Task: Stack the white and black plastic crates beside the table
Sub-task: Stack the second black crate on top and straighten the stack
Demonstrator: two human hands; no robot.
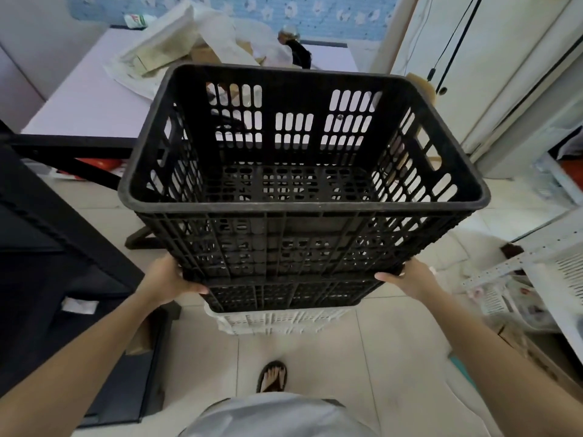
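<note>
- Two hands are holding the top black crate (303, 159) low on its near long wall: the left hand (167, 279) is clamped at the near-left bottom corner, the right hand (407, 277) at the near-right one, thumbs pressing on the lattice.
- That crate is sitting in or on a second black crate (284, 294), which is showing only as a narrow band beneath it; whether the top one is fully seated cannot be told.
- Under both, a white crate (277, 321) is resting on the tiled floor (394, 357), so the stack is standing just in front of the person's sandalled foot (273, 376).
- Beyond and to the left, the table (88, 105) is running alongside, with the stack just beside its near end.
- Relation that matters: the crate's long axis is lying left to right across the body, the grip is sitting at its near lower edge, and both hands are looking about equally near, so any settling push should probably go straight down and evenly.
- An uneven push would likely be tilting the top crate toward the far side.
</note>
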